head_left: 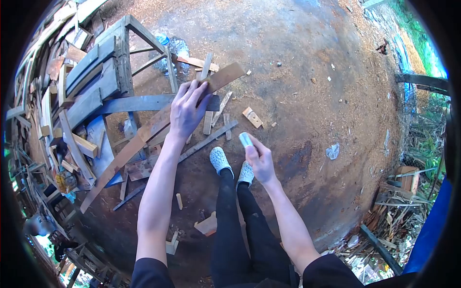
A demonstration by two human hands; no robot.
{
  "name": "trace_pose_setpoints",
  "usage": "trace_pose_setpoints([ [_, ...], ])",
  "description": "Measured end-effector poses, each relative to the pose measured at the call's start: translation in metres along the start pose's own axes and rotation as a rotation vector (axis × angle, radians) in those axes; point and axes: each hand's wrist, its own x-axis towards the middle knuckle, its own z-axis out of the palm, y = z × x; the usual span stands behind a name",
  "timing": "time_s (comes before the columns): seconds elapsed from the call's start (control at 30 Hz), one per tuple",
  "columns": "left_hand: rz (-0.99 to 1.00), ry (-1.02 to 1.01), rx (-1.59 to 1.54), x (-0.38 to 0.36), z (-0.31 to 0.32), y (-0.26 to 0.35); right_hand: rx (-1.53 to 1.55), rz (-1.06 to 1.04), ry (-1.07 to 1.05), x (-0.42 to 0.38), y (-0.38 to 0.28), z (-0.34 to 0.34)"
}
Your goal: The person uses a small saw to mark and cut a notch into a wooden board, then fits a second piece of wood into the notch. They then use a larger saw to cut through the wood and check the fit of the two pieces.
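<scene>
A long, thin brown wooden board (127, 156) runs slantwise from the lower left up past my left hand (187, 106). My left hand is closed over it near its upper end, fingers across its face. Under that hand a grey plank (137, 102) of a wooden stand crosses beneath the board. My right hand (260, 163) is closed around a small, pale whitish-green object (246, 139), whose kind I cannot make out. It is held apart from the board, above the ground near my feet.
A weathered wooden frame (126, 53) and heaped planks fill the left side. Near my pale clogs (220, 161) lie offcuts, including a small block with holes (252, 117). A crumpled plastic piece (332, 151) lies right. Scrap wood (396, 216) is piled at the right edge.
</scene>
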Motion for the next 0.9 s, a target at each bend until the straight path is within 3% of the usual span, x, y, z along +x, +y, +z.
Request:
trace_pose_setpoints([
  [0.07, 0.005, 0.000, 0.001, 0.008, 0.007, 0.006, 0.142, 0.124, 0.002, 0.006, -0.011, -0.010],
  [0.2, 0.045, 0.036, 0.087, 0.008, 0.013, 0.000, 0.178, 0.116, -0.024, 0.009, -0.020, -0.012],
  [0.4, -0.130, -0.193, 0.311, 0.011, 0.012, 0.011, 0.177, 0.150, -0.048, 0.012, -0.021, -0.016],
  [0.6, -0.154, -0.236, 0.256, 0.017, 0.008, 0.007, 0.223, 0.185, -0.067, 0.015, -0.022, -0.021],
  [0.67, -0.168, -0.249, 0.253, 0.019, 0.007, 0.006, 0.209, 0.163, -0.086, 0.016, -0.013, -0.028],
  [0.73, -0.141, -0.287, 0.264, 0.021, 0.004, 0.004, -0.045, 0.058, -0.058, 0.018, -0.015, -0.027],
  [0.9, -0.185, -0.358, 0.219, 0.022, 0.002, -0.002, -0.061, 0.093, -0.107, 0.015, -0.012, -0.037],
])
